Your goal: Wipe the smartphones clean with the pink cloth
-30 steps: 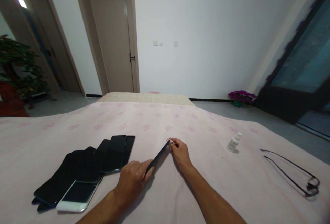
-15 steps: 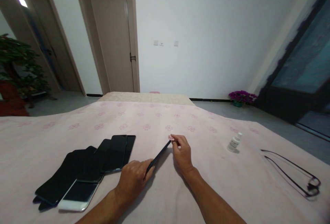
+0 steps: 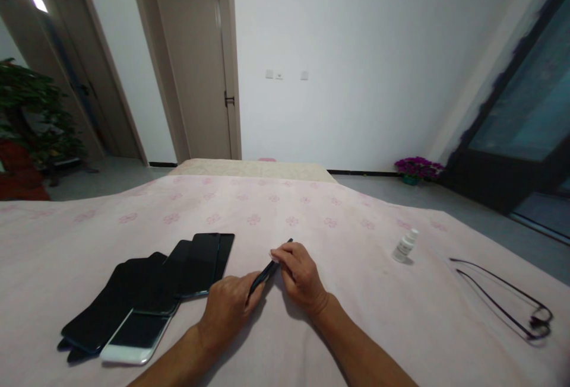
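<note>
A dark, thin phone [image 3: 266, 274] is tilted nearly edge-on above the middle of the cloth. Its near end is gripped by my left hand [image 3: 229, 305], fingers wrapped round it. My right hand [image 3: 301, 274] is closed in a pinch on a small pale pad [image 3: 274, 257], which touches the phone about midway along; the phone's far tip shows just beyond the fingers. To the left, several dark phones [image 3: 120, 298] lie overlapping in a fanned pile, with a white-framed phone [image 3: 133, 339] at its near edge.
A small white bottle [image 3: 404, 246] stands on the right of the pink flowered cloth [image 3: 356, 292]. Black-framed glasses [image 3: 503, 295] lie farther right, near the cloth's right edge. Beyond the table are a door, a wall and purple flowers [image 3: 417, 167] on the floor.
My right hand has moved left and nearer along the phone with the pad, from its far end to about its middle. The phone is tilted slightly differently. My left hand has barely moved.
</note>
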The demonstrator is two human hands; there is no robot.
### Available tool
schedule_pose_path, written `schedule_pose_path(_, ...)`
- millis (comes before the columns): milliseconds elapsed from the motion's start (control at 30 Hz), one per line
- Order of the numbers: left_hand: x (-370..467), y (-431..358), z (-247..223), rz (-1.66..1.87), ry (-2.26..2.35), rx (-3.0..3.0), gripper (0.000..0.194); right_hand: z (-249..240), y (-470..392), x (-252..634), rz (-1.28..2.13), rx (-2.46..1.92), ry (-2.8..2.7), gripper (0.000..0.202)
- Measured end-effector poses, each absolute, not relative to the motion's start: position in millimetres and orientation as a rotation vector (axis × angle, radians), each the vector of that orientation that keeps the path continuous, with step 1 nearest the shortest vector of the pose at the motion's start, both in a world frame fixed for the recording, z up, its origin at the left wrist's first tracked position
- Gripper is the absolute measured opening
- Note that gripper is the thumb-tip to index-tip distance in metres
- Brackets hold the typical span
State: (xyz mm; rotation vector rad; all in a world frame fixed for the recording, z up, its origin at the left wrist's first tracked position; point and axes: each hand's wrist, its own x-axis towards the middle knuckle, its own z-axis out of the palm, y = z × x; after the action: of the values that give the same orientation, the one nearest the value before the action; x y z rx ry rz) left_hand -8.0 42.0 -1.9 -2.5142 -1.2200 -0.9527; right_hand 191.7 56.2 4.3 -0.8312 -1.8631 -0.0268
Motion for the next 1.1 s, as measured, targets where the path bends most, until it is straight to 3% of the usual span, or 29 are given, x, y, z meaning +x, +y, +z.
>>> schedule_pose_path(367, -8, 42, -9, -0.951, -1.156, -2.543, 0.030, 1, 75, 197, 0.250, -1.095, -1.369, 0.021)
schedule_pose_path(567, -9, 43, -9, -0.972, -1.126, -2.543, 0.029, -8, 88, 205, 0.594, -1.223, -1.019, 0.035)
schedule_pose_path(733, -9, 42, -7, -1.008, -1.118, -2.545, 0.028, -13, 91, 211, 0.683, -1.235, -0.989, 0.038)
schedule_pose_path(933, -9, 43, -8, -1.003, -1.094, -2.571, 0.027, -19, 96, 220, 0.596, -1.338, -1.235, 0.030)
schedule_pose_path(1100, -11, 43, -9, -1.028, -1.101, -2.602, 0.024, -19, 93, 223, 0.335, -1.436, -1.498, 0.023)
